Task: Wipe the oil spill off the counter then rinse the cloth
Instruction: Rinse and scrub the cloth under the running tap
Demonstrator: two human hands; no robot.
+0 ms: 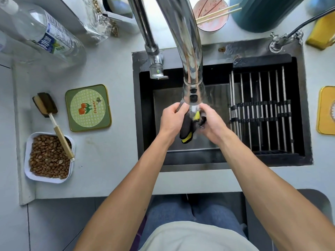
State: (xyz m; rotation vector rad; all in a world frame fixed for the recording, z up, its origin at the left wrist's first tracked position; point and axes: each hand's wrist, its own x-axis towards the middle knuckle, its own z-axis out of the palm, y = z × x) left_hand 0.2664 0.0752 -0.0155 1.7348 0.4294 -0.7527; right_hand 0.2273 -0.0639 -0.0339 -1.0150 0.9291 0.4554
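Note:
A dark cloth with yellow trim (187, 128) hangs bunched over the black sink (145, 113), directly under the spout of the tall chrome faucet (192, 84). My left hand (172, 120) grips the cloth's upper left part. On the cloth's right side, my right hand (211, 124) holds it with curled fingers. Water blurs the cloth near the spout. The grey counter (108, 151) lies to the left of the sink.
A metal drying rack (262, 109) fills the sink's right half. On the left counter sit a green coaster (88, 108), a tray of brown nuts (49, 157) with a sponge brush (52, 120) across it, and a plastic bottle (43, 31). Yellow mat (326, 110) at right.

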